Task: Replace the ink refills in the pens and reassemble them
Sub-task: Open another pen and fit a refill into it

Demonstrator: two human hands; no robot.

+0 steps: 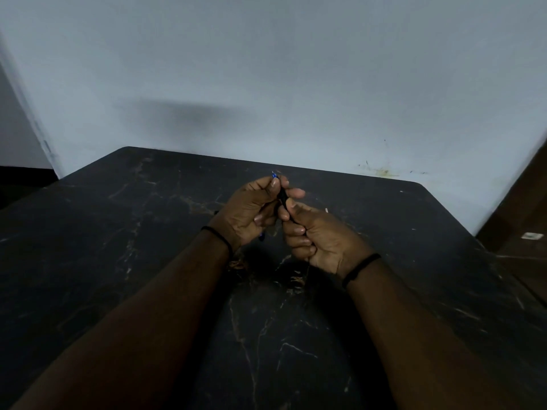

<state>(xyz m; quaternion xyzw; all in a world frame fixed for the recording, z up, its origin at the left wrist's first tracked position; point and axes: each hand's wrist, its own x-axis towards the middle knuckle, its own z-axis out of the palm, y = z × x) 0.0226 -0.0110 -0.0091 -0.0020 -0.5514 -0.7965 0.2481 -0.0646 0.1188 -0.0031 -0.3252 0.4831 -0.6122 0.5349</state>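
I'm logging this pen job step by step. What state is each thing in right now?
Left hand: closed around the upper part of the pen, blue tip end poking out above the fingers.
Right hand: closed on the pen's lower part.
Pen: dark barrel, held off the table between both hands, tilted; whether fully assembled cannot be told.
Table: dark marbled top, under the hands.

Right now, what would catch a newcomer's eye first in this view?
Two bare hands meet above the middle of the dark marbled table: the left hand and right hand both grip a slim black pen, its blue tip poking out past the left fingers. Each wrist wears a thin black band. Behind stands a plain pale wall.
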